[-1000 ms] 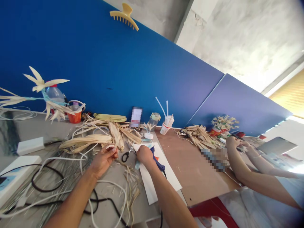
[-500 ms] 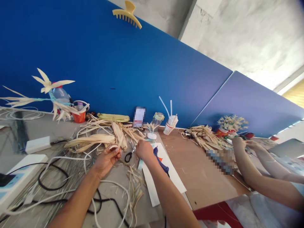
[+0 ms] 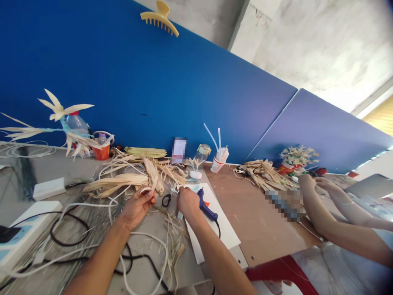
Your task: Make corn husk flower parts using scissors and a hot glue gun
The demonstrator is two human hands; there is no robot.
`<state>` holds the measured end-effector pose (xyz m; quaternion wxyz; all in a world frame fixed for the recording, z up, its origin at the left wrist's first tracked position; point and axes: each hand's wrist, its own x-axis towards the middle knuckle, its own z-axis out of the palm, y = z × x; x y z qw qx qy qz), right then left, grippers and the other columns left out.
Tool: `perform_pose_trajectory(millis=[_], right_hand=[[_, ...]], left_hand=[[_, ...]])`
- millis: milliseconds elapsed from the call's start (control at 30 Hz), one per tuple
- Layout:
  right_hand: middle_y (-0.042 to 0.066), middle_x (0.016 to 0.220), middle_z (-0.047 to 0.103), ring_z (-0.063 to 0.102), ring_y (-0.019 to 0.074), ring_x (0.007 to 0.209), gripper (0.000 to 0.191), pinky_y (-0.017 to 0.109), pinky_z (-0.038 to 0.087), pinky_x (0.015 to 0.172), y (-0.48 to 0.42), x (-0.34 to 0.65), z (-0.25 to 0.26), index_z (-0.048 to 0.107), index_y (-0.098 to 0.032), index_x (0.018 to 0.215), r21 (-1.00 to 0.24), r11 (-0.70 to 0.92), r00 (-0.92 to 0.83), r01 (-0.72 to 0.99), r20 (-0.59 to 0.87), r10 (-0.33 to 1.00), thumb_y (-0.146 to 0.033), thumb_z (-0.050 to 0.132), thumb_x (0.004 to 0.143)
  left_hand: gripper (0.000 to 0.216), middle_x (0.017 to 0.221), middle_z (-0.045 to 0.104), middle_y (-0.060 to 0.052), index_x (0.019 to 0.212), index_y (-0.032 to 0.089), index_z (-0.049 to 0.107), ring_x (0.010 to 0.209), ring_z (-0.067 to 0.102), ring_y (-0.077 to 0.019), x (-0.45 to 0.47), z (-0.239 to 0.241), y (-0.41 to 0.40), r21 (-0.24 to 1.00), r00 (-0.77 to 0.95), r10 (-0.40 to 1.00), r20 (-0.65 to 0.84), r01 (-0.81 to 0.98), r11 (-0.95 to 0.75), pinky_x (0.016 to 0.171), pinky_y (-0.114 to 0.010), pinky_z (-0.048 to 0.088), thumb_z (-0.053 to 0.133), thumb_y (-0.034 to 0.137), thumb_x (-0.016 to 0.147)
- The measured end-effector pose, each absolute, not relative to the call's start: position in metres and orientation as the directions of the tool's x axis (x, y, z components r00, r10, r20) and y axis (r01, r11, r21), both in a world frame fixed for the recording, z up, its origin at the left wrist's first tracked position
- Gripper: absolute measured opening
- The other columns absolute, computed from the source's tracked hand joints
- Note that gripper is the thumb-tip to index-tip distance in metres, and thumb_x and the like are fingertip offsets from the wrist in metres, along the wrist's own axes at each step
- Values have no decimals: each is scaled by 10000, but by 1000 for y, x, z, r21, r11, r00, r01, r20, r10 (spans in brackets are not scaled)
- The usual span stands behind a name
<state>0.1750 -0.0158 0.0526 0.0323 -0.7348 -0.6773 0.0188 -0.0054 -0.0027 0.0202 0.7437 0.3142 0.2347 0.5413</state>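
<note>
My left hand (image 3: 138, 208) is closed, with a curled pale strip (image 3: 146, 189) pinched between thumb and fingers. It hovers just in front of the dried corn husks (image 3: 118, 183). My right hand (image 3: 188, 203) is closed too, at the left edge of the white sheet (image 3: 196, 250); something small and pale blue shows at its fingertips, too small to name. Between the hands lie scissors with a black handle loop (image 3: 166, 200). Right of my right hand, a blue glue gun (image 3: 207, 206) rests on the sheet.
White and black cables (image 3: 144, 258) and a power strip (image 3: 29, 229) cover the left front. Behind stand a red cup (image 3: 101, 151), a husk flower in a white base (image 3: 195, 175), a jar (image 3: 202, 155) and a cup with straws (image 3: 217, 163). Another person's hands (image 3: 313, 184) work at right.
My right hand has drawn back slightly toward me, uncovering a pale blue patch on the white sheet. My left hand stays almost in place. The view has shifted a little.
</note>
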Motion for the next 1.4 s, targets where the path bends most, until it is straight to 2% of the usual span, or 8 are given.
perform_pose_trajectory(millis=[333,600,767,900,1067,1267,1333,1400], right_hand=[[106,1004,692,647,209,921,261,253,424,718,-8,182,44,668,-183,999,-368,-96,146,925,113,983,-176,444,865],[131,979,686,640,248,900,231,298,427,711,-17,218,68,677,-172,977,-325,-182,209,928,50,977,-211,507,825],[180,1105,585,596,300,1002,347,345,440,757,-57,250,61,619,-138,1092,-177,-266,265,948,-29,964,-302,571,790],[159,1107,555,610,283,973,325,327,448,709,-67,262,51,616,-153,1061,-144,-289,272,946,-128,954,-307,570,778],[164,1124,547,627,247,919,302,300,446,724,-55,262,45,617,-124,1041,-179,-235,214,955,-127,969,-200,564,754],[149,1024,599,622,227,870,157,287,447,747,-48,275,42,659,-111,833,-407,-228,215,884,-78,973,-141,555,720],[118,928,626,616,227,852,139,288,454,722,-50,283,42,653,-130,810,-574,-219,261,789,-10,965,-194,562,727],[83,819,638,615,221,777,193,300,458,672,-55,288,47,638,-146,856,-818,-172,321,550,17,947,-285,588,732]], left_hand=[[180,661,613,-4,686,134,651,591,544,-81,-6,19,-2,721,293,956,-27,-657,222,564,-177,465,811,156,606],[174,663,618,-7,689,138,663,590,539,-81,-6,19,-1,704,278,960,-24,-677,214,576,-194,468,812,152,600],[161,653,616,-13,679,132,666,613,547,-94,-4,19,-2,705,301,954,-8,-675,219,576,-196,462,809,157,608],[128,662,611,-11,667,128,665,618,546,-91,-4,17,-3,723,319,948,12,-658,212,597,-198,465,787,154,642],[127,659,605,-3,647,131,670,591,535,-81,-6,17,-3,723,339,940,26,-656,217,599,-200,463,793,161,636],[157,631,609,3,628,136,679,553,525,-75,-5,18,-3,706,338,941,-2,-666,241,606,-224,478,826,170,585],[166,634,616,-1,628,136,679,550,529,-76,-5,18,-2,700,337,941,-14,-669,250,609,-231,483,832,172,575],[174,641,624,-6,628,135,677,548,532,-75,-5,18,-2,692,339,941,-21,-674,258,613,-233,485,836,176,571]])
